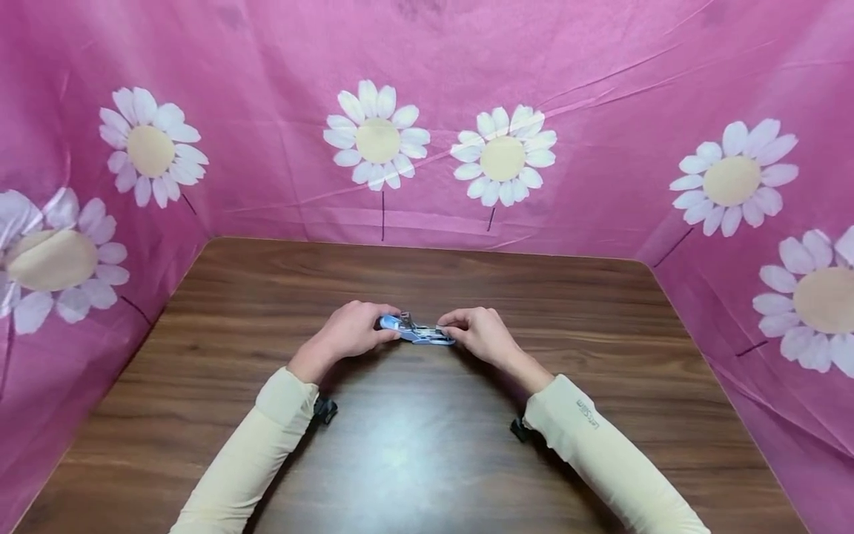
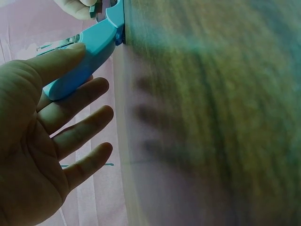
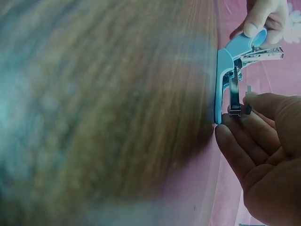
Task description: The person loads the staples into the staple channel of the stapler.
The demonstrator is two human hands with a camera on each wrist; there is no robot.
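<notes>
Sleeves (image 1: 250,437): cream, stretching in over the desk (image 1: 400,285) from its near side; marked with dark lettering near the right cuff.
Black wrist devices (image 1: 325,410): worn just under the cuffs, one to each wrist.
Left fingers (image 2: 84,128): closed in a pinch on the handle end of the stapler (image 3: 225,59), with thumb on one face and a mostly hidden fingertip behind; otherwise spread and stretched out, clear of any hold.
Right fingers (image 3: 270,104): pinched nearly together on a small dark strip (image 3: 249,94); lower down, held close to the tip of the stapler's base, touching or just apart, cannot tell which.
Strip: held beside the free end of the metal rail; too small to make out in detail.
Stapler: light blue, spread open, between both sets of fingers; nearer to the far edge of the desk, about midway between left and right edges; handle toward the left edge, base tip toward the right; set low along the desk top.
Metal arm (image 3: 263,55): jutting from the handle.
Metal rail (image 3: 234,92): running above the base.
Desk: brown, wood-grained, with rounded far corners.
Pink cloth (image 1: 267,74): hung beyond the far, left and right edges, printed with white daisies (image 1: 378,141).
</notes>
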